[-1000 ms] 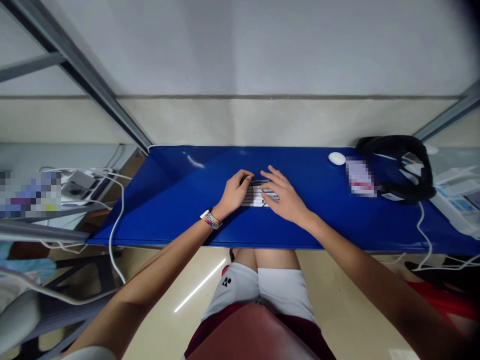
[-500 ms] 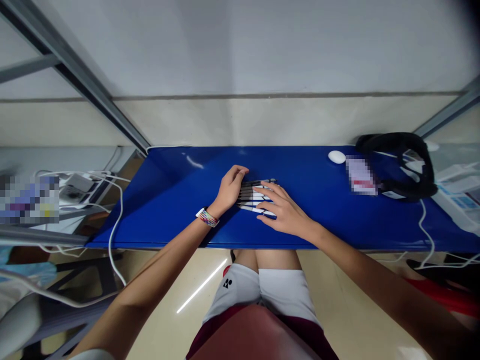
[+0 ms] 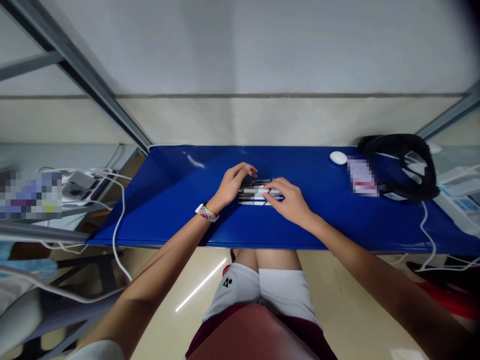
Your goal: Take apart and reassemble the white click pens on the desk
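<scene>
Several slim pens (image 3: 253,197), white with dark tips, lie side by side in a row on the blue tabletop (image 3: 180,200). At their left ends rests my left hand (image 3: 233,185), on its edge, with the fingers stretched over the row's far side. It is open and wears a colourful wristband (image 3: 207,212). Over the right part of the row, my right hand (image 3: 290,200) has its fingertips closed on a white pen near the middle. The fingers cover the right ends of some pens.
A white rounded object (image 3: 338,158), a blurred-out phone-like item (image 3: 362,176) and a black strapped headset (image 3: 399,142) sit to the right. White cables (image 3: 122,215) hang at the left edge. A wall (image 3: 240,120) stands behind the table.
My right fingers have drawn together, from spread over the pens to a pinch. The nearest pen has moved away from me, straightening the row. My left fingers reach slightly further right.
</scene>
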### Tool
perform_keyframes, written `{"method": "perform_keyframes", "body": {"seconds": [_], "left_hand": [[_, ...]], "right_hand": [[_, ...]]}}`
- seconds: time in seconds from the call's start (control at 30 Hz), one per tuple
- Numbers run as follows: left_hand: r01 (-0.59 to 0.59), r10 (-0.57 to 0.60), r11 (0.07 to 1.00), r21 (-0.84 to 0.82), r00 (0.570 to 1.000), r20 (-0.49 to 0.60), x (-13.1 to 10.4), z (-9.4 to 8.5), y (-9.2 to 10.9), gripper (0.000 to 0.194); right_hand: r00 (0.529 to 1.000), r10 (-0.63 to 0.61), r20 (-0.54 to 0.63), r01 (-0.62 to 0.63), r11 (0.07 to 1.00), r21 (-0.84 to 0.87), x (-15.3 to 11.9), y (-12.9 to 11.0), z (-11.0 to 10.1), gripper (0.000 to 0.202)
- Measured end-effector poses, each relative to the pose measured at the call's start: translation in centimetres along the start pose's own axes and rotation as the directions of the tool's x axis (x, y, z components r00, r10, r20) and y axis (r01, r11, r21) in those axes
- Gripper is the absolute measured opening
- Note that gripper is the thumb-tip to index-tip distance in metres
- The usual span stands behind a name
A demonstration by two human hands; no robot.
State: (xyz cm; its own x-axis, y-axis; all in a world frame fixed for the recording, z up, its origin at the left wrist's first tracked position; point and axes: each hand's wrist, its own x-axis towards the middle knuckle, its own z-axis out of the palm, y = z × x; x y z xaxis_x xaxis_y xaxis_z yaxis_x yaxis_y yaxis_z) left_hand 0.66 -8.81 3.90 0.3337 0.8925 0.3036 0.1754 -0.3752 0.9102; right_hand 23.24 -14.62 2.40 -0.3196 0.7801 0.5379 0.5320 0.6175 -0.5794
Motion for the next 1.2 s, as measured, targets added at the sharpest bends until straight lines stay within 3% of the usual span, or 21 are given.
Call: {"method": "perform_keyframes", "body": {"seconds": [0.07, 0.13, 0.2, 0.3, 0.43, 0.5, 0.63, 0.83, 1.0, 1.2], "left_hand": [[-0.026, 0.025, 1.0, 0.015, 0.999, 0.039, 0.5, -0.1, 0.1, 0.045], [-0.052, 0.051, 0.998, 0.033, 0.998, 0.043, 1.2, -0.1, 0.0, 0.035], [-0.091, 0.091, 0.994, 0.057, 0.996, -0.002, 2.3, -0.2, -0.3, 0.021], [-0.118, 0.128, 0.985, 0.124, 0.989, -0.077, 4.2, -0.6, -0.8, 0.019], [-0.102, 0.136, 0.973, 0.207, 0.978, -0.155, 6.7, -1.4, -1.4, 0.021], [-0.106, 0.148, 0.965, 0.24, 0.975, -0.163, 7.6, -1.7, -1.6, 0.021], [-0.126, 0.174, 0.941, 0.313, 0.976, -0.131, 8.1, -2.3, -2.3, 0.021], [-0.085, 0.109, 0.952, 0.295, 0.992, -0.066, 7.3, -3.3, -4.1, 0.027], [-0.016, 0.019, 0.997, 0.077, 0.999, -0.043, 6.5, -3.3, -5.8, 0.029], [0.044, -0.044, 0.999, 0.002, 0.998, -0.054, 6.2, -3.2, -6.0, 0.028]], "right_hand": [[0.996, 0.051, -0.07, -0.052, 0.999, -0.007, 1.4, 0.8, -0.2, 0.017], [0.988, 0.093, -0.122, -0.094, 0.996, -0.002, 3.0, 1.9, -0.3, 0.018], [0.978, 0.132, -0.162, -0.13, 0.991, 0.022, 4.7, 3.0, -0.3, 0.019], [0.949, 0.238, -0.209, -0.206, 0.965, 0.164, 7.2, 4.7, -0.2, 0.024], [0.894, 0.42, -0.156, -0.281, 0.796, 0.536, 9.7, 6.4, 0.3, 0.033], [0.862, 0.487, -0.142, -0.302, 0.717, 0.629, 10.3, 6.9, 0.6, 0.035], [0.832, 0.546, -0.098, -0.32, 0.618, 0.719, 10.0, 7.6, 1.2, 0.032], [0.84, 0.542, -0.016, -0.351, 0.566, 0.746, 9.0, 8.4, 1.6, 0.034], [0.861, 0.509, -0.006, -0.357, 0.613, 0.705, 8.8, 9.0, 1.8, 0.033], [0.87, 0.493, 0.003, -0.371, 0.65, 0.663, 8.5, 9.2, 1.9, 0.037]]}}
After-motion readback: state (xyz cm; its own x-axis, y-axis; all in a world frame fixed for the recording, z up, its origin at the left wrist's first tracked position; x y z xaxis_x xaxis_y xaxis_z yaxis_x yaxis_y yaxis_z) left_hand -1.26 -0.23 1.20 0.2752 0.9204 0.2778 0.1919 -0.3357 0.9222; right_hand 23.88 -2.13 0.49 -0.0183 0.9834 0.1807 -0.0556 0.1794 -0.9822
